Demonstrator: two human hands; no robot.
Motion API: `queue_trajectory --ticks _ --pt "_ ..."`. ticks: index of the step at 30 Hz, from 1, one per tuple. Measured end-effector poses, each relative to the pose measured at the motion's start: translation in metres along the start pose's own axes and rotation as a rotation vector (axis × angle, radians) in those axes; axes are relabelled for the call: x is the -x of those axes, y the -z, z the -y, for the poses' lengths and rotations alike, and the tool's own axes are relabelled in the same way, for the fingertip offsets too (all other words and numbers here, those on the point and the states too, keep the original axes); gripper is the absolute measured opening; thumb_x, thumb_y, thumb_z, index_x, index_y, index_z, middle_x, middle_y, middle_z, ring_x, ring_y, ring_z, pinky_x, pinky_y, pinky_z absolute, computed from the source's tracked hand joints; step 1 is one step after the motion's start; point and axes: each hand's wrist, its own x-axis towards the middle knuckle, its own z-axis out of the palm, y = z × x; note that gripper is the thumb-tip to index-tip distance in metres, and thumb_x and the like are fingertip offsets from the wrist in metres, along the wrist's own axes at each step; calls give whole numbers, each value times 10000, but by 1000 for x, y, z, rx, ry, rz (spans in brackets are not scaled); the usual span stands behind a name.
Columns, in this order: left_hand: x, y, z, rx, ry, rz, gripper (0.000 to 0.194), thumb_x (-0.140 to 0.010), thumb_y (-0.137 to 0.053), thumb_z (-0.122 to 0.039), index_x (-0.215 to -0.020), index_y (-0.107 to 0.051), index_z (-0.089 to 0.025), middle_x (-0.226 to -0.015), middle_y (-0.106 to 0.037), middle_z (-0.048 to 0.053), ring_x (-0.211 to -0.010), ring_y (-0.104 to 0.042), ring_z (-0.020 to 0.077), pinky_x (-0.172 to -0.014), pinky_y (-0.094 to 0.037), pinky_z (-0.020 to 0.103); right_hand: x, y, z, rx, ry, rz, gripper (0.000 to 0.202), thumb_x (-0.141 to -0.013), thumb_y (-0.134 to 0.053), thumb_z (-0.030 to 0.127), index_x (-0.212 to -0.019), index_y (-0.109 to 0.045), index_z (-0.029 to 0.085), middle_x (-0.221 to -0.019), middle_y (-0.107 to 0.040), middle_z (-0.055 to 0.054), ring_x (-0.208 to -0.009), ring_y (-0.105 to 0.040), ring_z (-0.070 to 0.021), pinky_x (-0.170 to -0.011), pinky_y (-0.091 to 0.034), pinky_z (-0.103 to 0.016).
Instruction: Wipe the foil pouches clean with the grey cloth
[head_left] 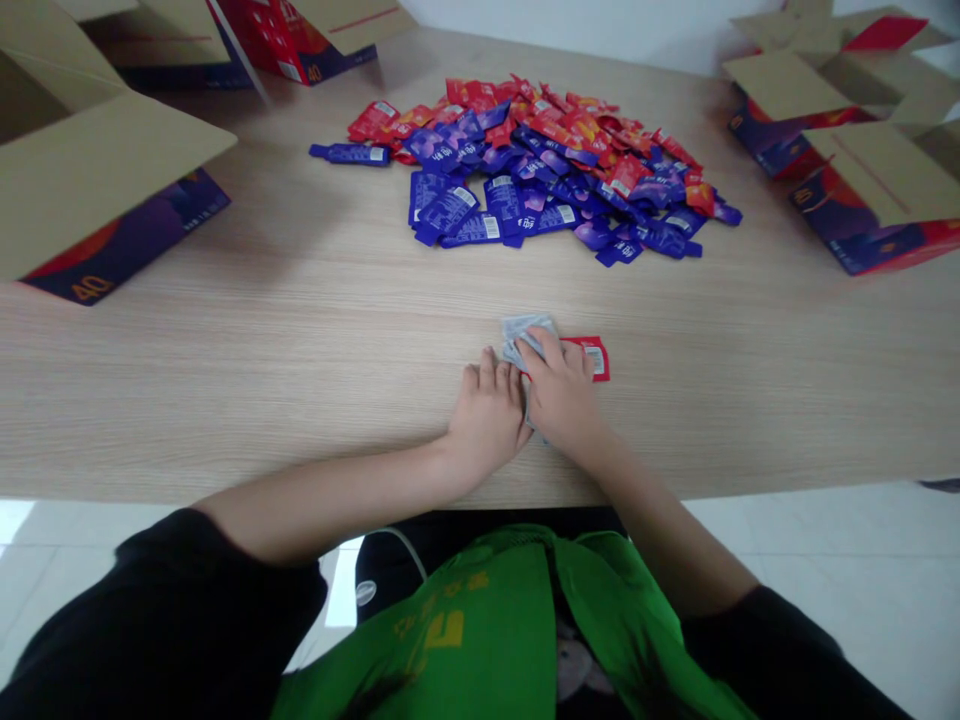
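Note:
On the table near its front edge, my right hand (564,392) bends its fingers over a pale grey printed packet (519,328), which looks crumpled or layered. From under that hand a red sachet (600,360) with a white barcode label sticks out to the right. Beside it, my left hand (486,412) rests on the tabletop with its fingers lying forward, fingertips close to the grey packet. A strip of the same grey material shows between the two hands; whether the left thumb touches it is hidden.
Beyond my hands lies a heap of blue sachets (504,200) and red sachets (472,95). One blue sachet (349,154) lies apart at its left. Open cardboard boxes stand on both sides, a large box (135,240) at left and another box (862,225) at right.

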Motion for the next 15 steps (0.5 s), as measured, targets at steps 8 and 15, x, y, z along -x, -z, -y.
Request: queue_trajectory --ticks 8,15 --pt "0 -4 -1 10 20 -10 708 -1064 -409 -423 -1597 -358 40 -1673 -323 265 -1508 -382 466 -1122 -419 543 30 5 -60 82 -145 -91 558 -928 -396 159 -1434 -630 194 -1557 -528 -123 -1192 -521 -367 -960 -446 -567" --pt "-1 -4 -1 -5 31 -14 731 -1060 -431 -481 -1601 -374 8 -1676 -325 255 -1509 -384 461 -1118 -420 538 32 14 -99 -27 -230 -60 559 -896 -382 134 -1359 -691 182 -1499 -555 -144 -1224 -543 -359 -1000 -444 -571"
